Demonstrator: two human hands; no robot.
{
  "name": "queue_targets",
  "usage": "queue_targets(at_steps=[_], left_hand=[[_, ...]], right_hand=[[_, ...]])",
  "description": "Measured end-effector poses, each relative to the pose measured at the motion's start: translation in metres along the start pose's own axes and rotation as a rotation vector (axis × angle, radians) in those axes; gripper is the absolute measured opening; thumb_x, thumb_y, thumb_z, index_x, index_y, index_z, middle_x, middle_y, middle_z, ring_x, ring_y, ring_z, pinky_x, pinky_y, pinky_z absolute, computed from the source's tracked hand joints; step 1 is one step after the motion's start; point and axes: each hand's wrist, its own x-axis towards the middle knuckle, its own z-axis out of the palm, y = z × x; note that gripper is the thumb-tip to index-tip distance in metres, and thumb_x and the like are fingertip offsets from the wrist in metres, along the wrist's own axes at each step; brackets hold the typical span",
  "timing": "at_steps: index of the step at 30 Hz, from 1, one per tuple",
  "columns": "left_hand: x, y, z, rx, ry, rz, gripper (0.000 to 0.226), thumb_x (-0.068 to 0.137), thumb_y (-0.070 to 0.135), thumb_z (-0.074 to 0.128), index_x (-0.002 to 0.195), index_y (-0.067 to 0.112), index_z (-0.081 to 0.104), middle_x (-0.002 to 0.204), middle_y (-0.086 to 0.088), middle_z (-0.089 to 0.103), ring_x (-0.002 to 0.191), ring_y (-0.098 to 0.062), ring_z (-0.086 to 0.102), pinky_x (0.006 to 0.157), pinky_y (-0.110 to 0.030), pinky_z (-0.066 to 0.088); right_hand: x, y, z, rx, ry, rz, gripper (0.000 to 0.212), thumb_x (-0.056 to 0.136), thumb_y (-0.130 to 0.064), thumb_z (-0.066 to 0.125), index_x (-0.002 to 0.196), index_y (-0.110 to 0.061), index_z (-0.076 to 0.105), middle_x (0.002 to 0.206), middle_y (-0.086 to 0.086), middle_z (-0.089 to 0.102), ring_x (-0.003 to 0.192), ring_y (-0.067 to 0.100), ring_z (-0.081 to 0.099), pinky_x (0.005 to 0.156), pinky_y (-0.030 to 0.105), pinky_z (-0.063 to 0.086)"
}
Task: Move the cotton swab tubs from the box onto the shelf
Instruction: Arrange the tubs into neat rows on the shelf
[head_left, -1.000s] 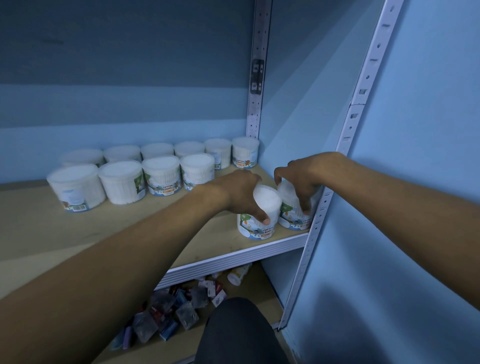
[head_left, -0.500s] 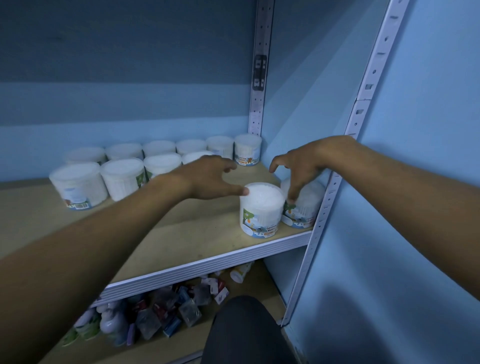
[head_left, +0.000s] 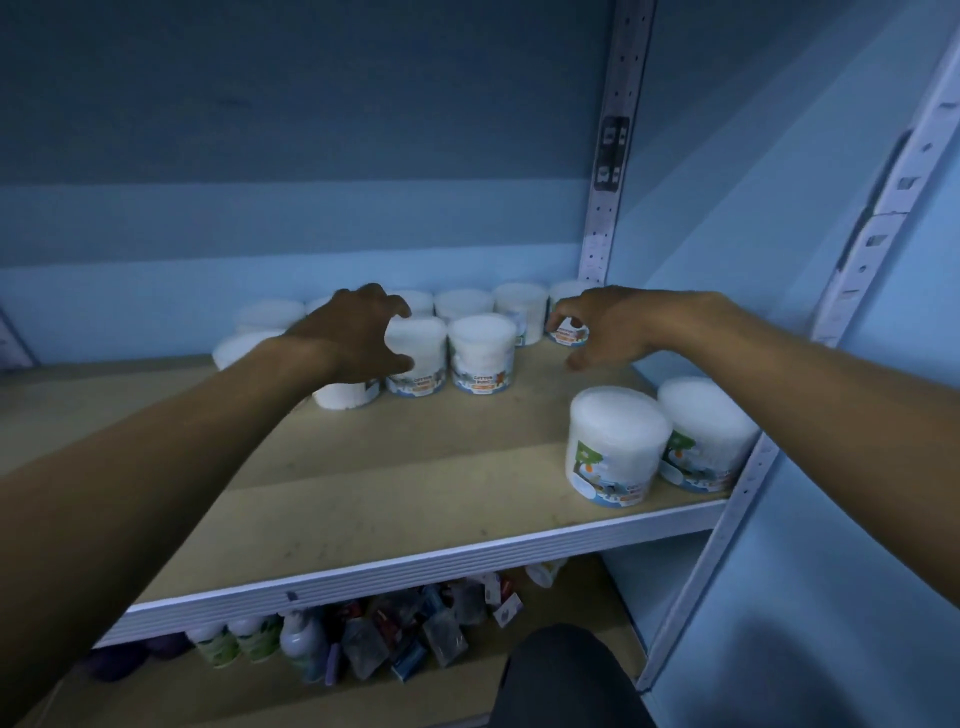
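Here, both hands spread, nothing held.
Left hand and right hand hover by back tubs; two tubs sit at the shelf front, best pushed back into rows.

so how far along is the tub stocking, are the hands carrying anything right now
Done: two rows of white round plastic cotton swab tubs stand at the back of the tan wooden shelf, and two more tubs stand at its front right corner. In hand: nothing; the left hand and right hand hover open over the rows. Left: unclear, since the box is out of view.
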Motion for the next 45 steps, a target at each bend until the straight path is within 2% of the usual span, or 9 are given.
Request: queue_targets(at_steps=[3, 7, 12, 19, 27, 31, 34, 39, 45], left_hand=[[0.007, -0.012, 0.0, 0.009, -0.023, 0.007, 0.07, 0.081, 0.044, 0.074, 0.142, 0.023, 0.046, 0.142, -0.006, 0.046, 0.128, -0.028, 0.046, 0.103, -0.039, 0.042], [0.02, -0.021, 0.003, 0.003, -0.054, 0.003, 0.076, 0.08, 0.048, 0.075, 0.145, 0.024, 0.042, 0.142, -0.005, 0.045, 0.13, -0.027, 0.045, 0.105, -0.04, 0.04], [0.039, -0.023, 0.013, 0.002, -0.083, -0.006, 0.08, 0.08, 0.051, 0.074, 0.147, 0.024, 0.039, 0.142, -0.004, 0.044, 0.131, -0.025, 0.044, 0.106, -0.039, 0.04], [0.061, -0.022, 0.024, 0.012, -0.127, -0.002, 0.09, 0.078, 0.061, 0.071, 0.151, 0.025, 0.033, 0.153, -0.003, 0.036, 0.139, -0.025, 0.037, 0.11, -0.038, 0.035], [0.081, -0.026, 0.035, 0.017, -0.148, -0.019, 0.098, 0.073, 0.074, 0.065, 0.152, 0.027, 0.032, 0.157, -0.002, 0.033, 0.141, -0.024, 0.036, 0.113, -0.042, 0.035], [0.085, -0.025, 0.042, 0.009, -0.14, -0.002, 0.089, 0.075, 0.071, 0.065, 0.148, 0.03, 0.038, 0.151, -0.002, 0.04, 0.136, -0.024, 0.042, 0.108, -0.041, 0.039], [0.085, -0.025, 0.045, 0.022, -0.128, 0.006, 0.081, 0.079, 0.067, 0.065, 0.147, 0.03, 0.04, 0.151, -0.002, 0.041, 0.137, -0.024, 0.041, 0.108, -0.038, 0.036], [0.085, -0.024, 0.043, 0.022, -0.117, 0.006, 0.076, 0.079, 0.064, 0.067, 0.144, 0.033, 0.044, 0.15, 0.0, 0.044, 0.136, -0.023, 0.041, 0.11, -0.039, 0.036], [0.076, -0.019, 0.036, 0.072, -0.135, 0.014, 0.074, 0.075, 0.069, 0.066, 0.139, 0.039, 0.046, 0.148, 0.004, 0.047, 0.14, -0.023, 0.036, 0.119, -0.055, 0.013]], right_hand=[[0.016, -0.009, 0.003, 0.021, 0.026, -0.012, 0.062, 0.086, -0.045, 0.07, 0.142, -0.035, 0.044, 0.13, 0.002, 0.054, 0.107, 0.021, 0.054, 0.092, 0.035, 0.048], [0.035, -0.017, 0.006, 0.042, 0.054, -0.04, 0.066, 0.087, -0.049, 0.067, 0.145, -0.034, 0.04, 0.121, 0.0, 0.05, 0.103, 0.021, 0.052, 0.095, 0.038, 0.048], [0.061, -0.027, 0.012, 0.11, 0.069, -0.057, 0.071, 0.087, -0.049, 0.07, 0.147, -0.031, 0.038, 0.14, 0.008, 0.044, 0.12, 0.027, 0.053, 0.102, 0.041, 0.044], [0.094, -0.041, 0.022, 0.162, 0.071, -0.073, 0.087, 0.08, -0.059, 0.072, 0.151, -0.039, 0.027, 0.148, 0.007, 0.033, 0.131, 0.03, 0.047, 0.107, 0.046, 0.042], [0.117, -0.047, 0.031, 0.126, 0.058, -0.081, 0.087, 0.077, -0.069, 0.068, 0.151, -0.045, 0.027, 0.147, 0.008, 0.035, 0.13, 0.032, 0.047, 0.106, 0.047, 0.043], [0.123, -0.05, 0.036, 0.112, 0.054, -0.08, 0.083, 0.081, -0.067, 0.066, 0.151, -0.045, 0.027, 0.142, 0.011, 0.039, 0.124, 0.033, 0.051, 0.099, 0.042, 0.046], [0.125, -0.051, 0.037, 0.109, 0.059, -0.09, 0.081, 0.083, -0.065, 0.066, 0.152, -0.043, 0.028, 0.139, 0.013, 0.044, 0.122, 0.032, 0.052, 0.094, 0.038, 0.045], [0.125, -0.051, 0.037, 0.097, 0.055, -0.09, 0.081, 0.085, -0.063, 0.065, 0.153, -0.044, 0.026, 0.141, 0.014, 0.044, 0.124, 0.032, 0.051, 0.093, 0.036, 0.042], [0.113, -0.051, 0.035, 0.076, 0.031, -0.099, 0.082, 0.084, -0.062, 0.065, 0.153, -0.048, 0.024, 0.143, 0.013, 0.042, 0.126, 0.031, 0.05, 0.086, 0.032, 0.039]])
